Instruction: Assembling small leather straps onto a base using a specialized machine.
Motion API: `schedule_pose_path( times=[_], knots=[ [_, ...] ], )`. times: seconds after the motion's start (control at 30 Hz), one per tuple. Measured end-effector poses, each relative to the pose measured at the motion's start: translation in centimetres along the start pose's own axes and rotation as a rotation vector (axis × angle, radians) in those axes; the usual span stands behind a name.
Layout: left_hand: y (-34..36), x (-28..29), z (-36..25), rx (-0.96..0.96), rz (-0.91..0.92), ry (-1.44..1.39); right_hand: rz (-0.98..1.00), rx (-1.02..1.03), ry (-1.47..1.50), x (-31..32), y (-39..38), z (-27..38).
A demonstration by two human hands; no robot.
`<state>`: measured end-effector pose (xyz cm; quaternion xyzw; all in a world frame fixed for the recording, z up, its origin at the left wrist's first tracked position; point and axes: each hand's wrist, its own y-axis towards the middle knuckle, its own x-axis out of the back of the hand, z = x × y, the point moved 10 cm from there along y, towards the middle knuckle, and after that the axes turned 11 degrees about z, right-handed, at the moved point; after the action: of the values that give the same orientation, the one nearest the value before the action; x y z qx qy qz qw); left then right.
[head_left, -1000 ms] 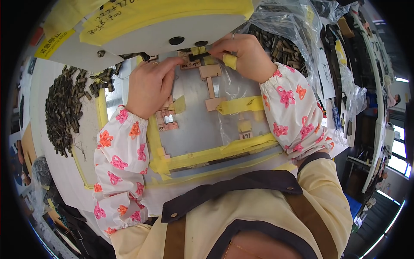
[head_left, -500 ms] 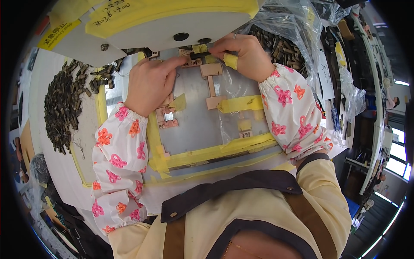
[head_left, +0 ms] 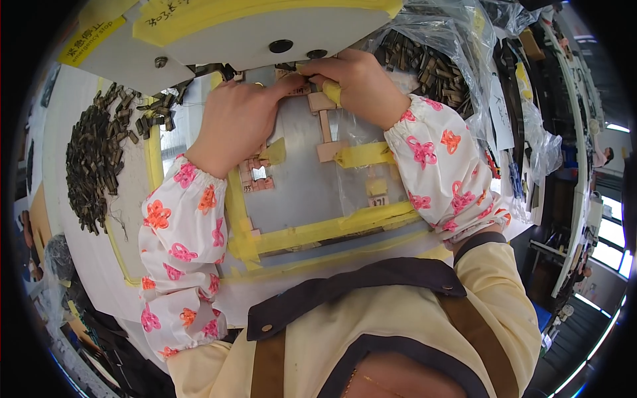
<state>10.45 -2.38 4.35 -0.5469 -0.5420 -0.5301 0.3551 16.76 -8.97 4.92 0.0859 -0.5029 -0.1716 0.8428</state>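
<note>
My left hand [head_left: 242,123] reaches in under the front edge of a white machine head [head_left: 265,50]. Its index finger stretches toward a small pinkish block [head_left: 298,91] on the grey plate [head_left: 292,186]; its other fingers are mostly hidden. From the right, my right hand [head_left: 365,86] meets it there, thumb and index finger closed over a small dark strip that the fingers now largely cover. Yellow tape is wrapped around one right finger. Nearby on the plate are more pinkish blocks [head_left: 324,126], joined in a row, and a yellow tape strip [head_left: 363,155].
A heap of small dark brown pieces [head_left: 93,159] lies on the white table at left. Another pile [head_left: 431,69] sits at the back right beside clear plastic film [head_left: 458,36]. Yellow tape [head_left: 312,233] borders the plate. The machine head overhangs the far side.
The right hand has shifted left and slightly up until its fingertips meet the left ones. The left hand has moved a little right; the dark strip seen before is now mostly covered.
</note>
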Motion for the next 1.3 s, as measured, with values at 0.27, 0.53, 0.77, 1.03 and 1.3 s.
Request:
schedule_pose_path(
  times=[0.27, 0.53, 0.77, 1.03, 1.3],
  knots=[
    [-1.5, 0.3, 1.5, 0.053, -0.078, -0.136, -0.046, 0.033, -0.09, 0.2, -0.4, 0.5],
    [-1.4, 0.1, 1.6, 0.055, -0.09, -0.129, 0.033, 0.033, -0.114, -0.6, 0.1, 0.5],
    [-1.4, 0.4, 1.2, 0.025, -0.088, -0.09, 0.113, 0.001, -0.174, -1.3, 0.6, 0.8],
    [-0.4, 0.0, -0.4, 0.017, 0.009, 0.149, 0.01, -0.001, -0.073, -0.4, -0.1, -0.3],
    [-1.2, 0.1, 1.2, 0.035, -0.038, -0.05, 0.04, 0.066, -0.158, -0.8, 0.1, 0.7]
  ],
)
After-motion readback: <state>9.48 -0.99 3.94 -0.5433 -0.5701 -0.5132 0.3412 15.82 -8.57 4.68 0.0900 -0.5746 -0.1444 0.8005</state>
